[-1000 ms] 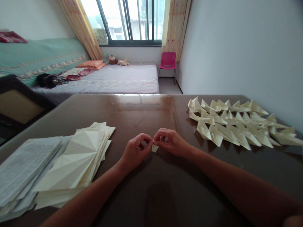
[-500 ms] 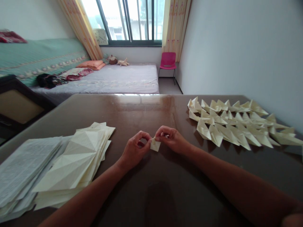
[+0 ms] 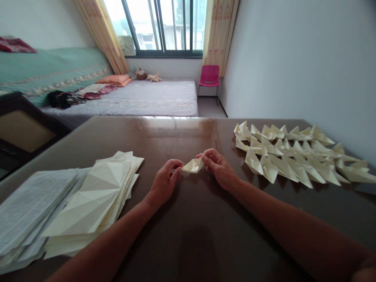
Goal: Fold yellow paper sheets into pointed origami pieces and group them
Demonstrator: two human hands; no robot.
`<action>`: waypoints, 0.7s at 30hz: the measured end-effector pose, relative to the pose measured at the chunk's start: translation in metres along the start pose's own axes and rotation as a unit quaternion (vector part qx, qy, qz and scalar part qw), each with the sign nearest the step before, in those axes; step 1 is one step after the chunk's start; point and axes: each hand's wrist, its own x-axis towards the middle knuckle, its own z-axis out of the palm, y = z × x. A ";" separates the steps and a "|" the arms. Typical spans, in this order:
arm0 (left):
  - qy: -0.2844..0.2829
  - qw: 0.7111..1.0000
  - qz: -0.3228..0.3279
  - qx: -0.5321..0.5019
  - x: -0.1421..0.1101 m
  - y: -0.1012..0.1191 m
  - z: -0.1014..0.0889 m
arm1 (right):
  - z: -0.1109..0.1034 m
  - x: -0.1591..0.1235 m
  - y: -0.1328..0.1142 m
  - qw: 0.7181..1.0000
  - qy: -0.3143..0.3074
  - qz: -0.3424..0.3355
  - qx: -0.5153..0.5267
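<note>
Paper piece (image 3: 192, 167), cream and boat-shaped, is pinched at opposite ends by left hand (image 3: 165, 178) and right hand (image 3: 219, 167); glossy brown tabletop (image 3: 179, 223) is seen beneath.

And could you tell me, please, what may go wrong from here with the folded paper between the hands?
The left hand and right hand pinch the paper boat by opposite ends, so pulling too hard might tear or bend its points.

The left forearm passes close to the stack of creased sheets and could shift it.

The folded pieces at the right sit crowded, so a nudge might disturb several.
</note>
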 end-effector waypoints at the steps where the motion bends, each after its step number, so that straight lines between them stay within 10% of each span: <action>1: -0.018 0.999 0.027 0.019 -0.001 0.002 0.000 | 0.002 -0.001 -0.001 1.000 -0.006 -0.008 -0.010; 6: -0.070 0.996 0.050 0.037 -0.005 0.002 0.002 | 0.007 -0.006 -0.002 0.999 -0.018 -0.017 -0.025; 21: 0.062 0.996 -0.048 -0.038 0.004 0.001 -0.002 | 0.005 -0.003 0.007 0.997 0.046 0.031 0.049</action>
